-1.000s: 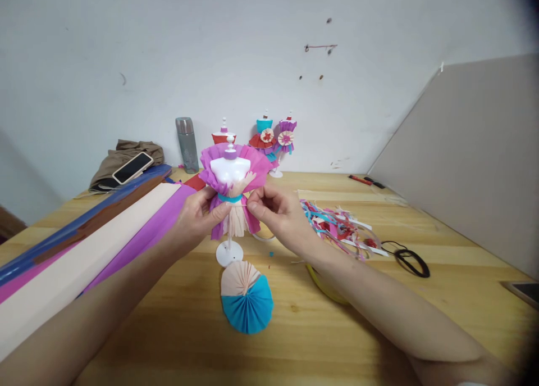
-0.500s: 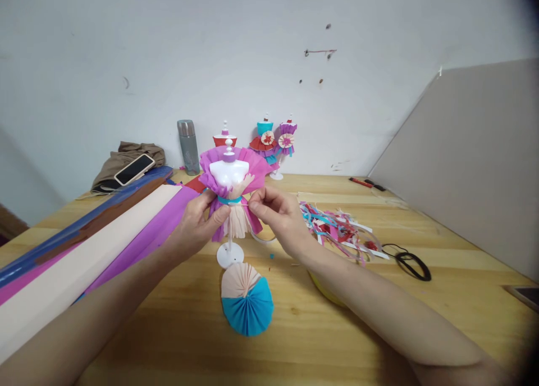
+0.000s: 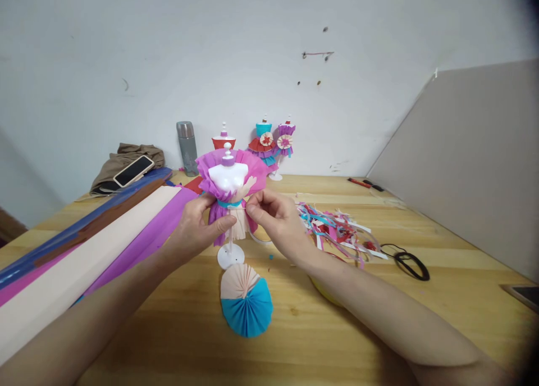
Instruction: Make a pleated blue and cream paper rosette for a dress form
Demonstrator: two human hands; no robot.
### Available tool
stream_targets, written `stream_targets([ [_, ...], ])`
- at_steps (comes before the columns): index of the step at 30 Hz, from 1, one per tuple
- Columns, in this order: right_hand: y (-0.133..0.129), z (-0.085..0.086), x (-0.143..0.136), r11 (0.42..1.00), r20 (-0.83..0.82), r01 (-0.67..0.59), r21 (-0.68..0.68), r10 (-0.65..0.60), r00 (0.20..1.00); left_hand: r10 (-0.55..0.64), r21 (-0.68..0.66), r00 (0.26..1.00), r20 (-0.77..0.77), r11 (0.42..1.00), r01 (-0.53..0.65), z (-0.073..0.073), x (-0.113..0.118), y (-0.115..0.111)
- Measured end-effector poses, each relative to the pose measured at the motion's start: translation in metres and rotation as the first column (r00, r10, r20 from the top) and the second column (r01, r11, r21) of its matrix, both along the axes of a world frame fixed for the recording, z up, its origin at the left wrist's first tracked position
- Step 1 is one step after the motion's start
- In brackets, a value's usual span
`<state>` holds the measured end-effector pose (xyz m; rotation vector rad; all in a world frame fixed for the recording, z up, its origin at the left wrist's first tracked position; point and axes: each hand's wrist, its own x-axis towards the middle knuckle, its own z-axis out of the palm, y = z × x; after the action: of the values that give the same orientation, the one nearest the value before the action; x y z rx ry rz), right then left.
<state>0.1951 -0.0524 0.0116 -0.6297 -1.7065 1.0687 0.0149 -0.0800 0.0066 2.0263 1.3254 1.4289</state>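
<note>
Left hand (image 3: 197,224) at nine o'clock and right hand (image 3: 272,217) at three o'clock, fingers pinched, grasping the mannequin's (image 3: 228,178) paper dress (image 3: 236,220) above the worktop (image 3: 295,330)

Small white mannequin bust (image 3: 228,177) on thin white pole with round white base (image 3: 231,255), standing upright on tabletop (image 3: 379,318), centre of view. Purple cap and white knob on neck. Dressed in pleated crepe paper (image 3: 252,169): pink-purple ruffle fanned out behind shoulders, darker purple hanging at sides below waist, peach pleated panel (image 3: 239,224) down front as skirt. Teal band (image 3: 229,204) around waist. Left hand (image 3: 197,223) gripping waist and skirt from the left, thumb across purple paper. Right hand (image 3: 273,214) pinching at waist from the right, fingertips on band or paper edge, possibly a thin thread; too small to tell.
</note>
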Motion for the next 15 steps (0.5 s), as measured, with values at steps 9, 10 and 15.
stream_targets([
  [9, -0.0007, -0.0009, 0.0002, 1.000, 0.003, -0.018, -0.006, 0.018, 1.000, 0.140, -0.049, 0.988, 0.058, 0.989, -0.138, 0.0101, 0.0104, -0.0105],
  [10, -0.0008, -0.0009, 0.0001, 1.000, 0.000, -0.019, -0.005, 0.019, 1.000, 0.147, -0.053, 0.987, 0.071, 0.988, -0.143, 0.0106, 0.0107, -0.0106],
  [15, 0.0001, -0.0009, -0.0014, 0.999, -0.023, -0.031, -0.020, 0.031, 0.999, 0.155, -0.056, 0.983, 0.094, 0.987, -0.150, 0.0100, 0.0083, -0.0098],
])
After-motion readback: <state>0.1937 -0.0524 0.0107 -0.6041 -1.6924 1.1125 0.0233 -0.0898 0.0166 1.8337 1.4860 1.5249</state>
